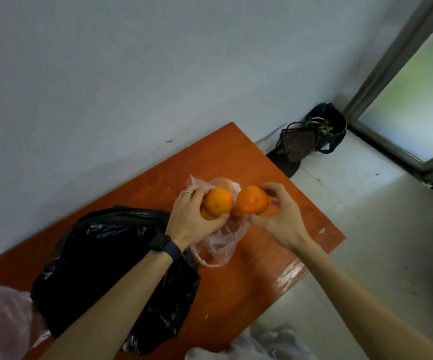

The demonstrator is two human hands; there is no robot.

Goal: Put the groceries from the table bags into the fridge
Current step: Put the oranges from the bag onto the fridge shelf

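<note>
Above the clear plastic bag (219,244), at two o'clock from the black bag (101,268) on the table (249,281), the left hand (192,219) curled round one orange (218,202) and the right hand (279,218) round a second orange (252,200); I'd have lifted both clear of the film before turning fridgeward.

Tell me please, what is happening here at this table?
A person is unpacking fruit at the wooden table. The left hand grips an orange and the right hand holds another orange, both just above the clear plastic bag. A smaller orange shows between them. A black bag lies beside the clear one. No fridge is in view.
</note>
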